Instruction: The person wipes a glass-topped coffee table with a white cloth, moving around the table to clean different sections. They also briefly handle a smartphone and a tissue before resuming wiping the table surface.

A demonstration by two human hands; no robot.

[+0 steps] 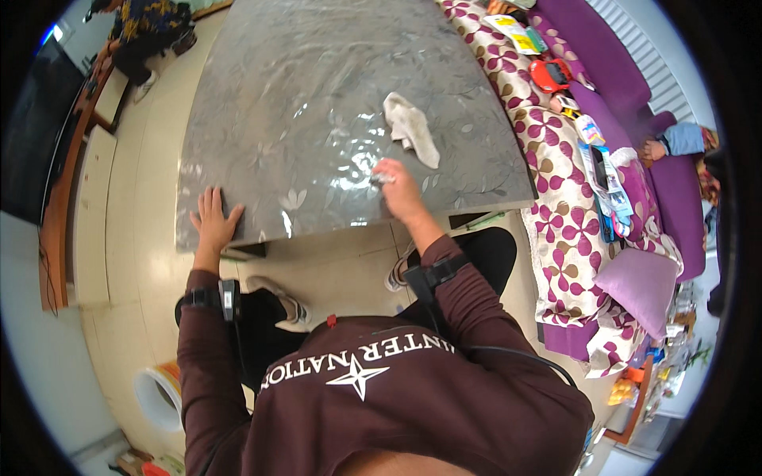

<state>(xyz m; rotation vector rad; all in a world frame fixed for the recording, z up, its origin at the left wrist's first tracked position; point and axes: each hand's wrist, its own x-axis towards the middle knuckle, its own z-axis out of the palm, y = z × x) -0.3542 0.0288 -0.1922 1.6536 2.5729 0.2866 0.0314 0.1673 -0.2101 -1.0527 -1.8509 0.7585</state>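
Observation:
In front of me stands a table point(250, 172) with a glossy clear cover over a grey flower pattern. My left hand point(215, 220) rests palm down near its left front corner, fingers spread and holding nothing. Close to the front edge, right of the middle, my right hand point(402, 190) grips a small whitish-grey wad point(383, 177) against the tabletop. Its material is too small to make out, and my fingers partly cover it. A crumpled off-white cloth point(411, 128), perhaps a sock, lies just beyond the right hand, apart from it.
Along the table's right side runs a purple sofa point(613, 47) with a flower-patterned cover, bearing a red cap point(549, 75), packets and a pillow point(637, 288). Another person point(149, 35) sits far left; a person's hand point(653, 150) rests on the sofa. A white bucket point(156, 397) stands lower left.

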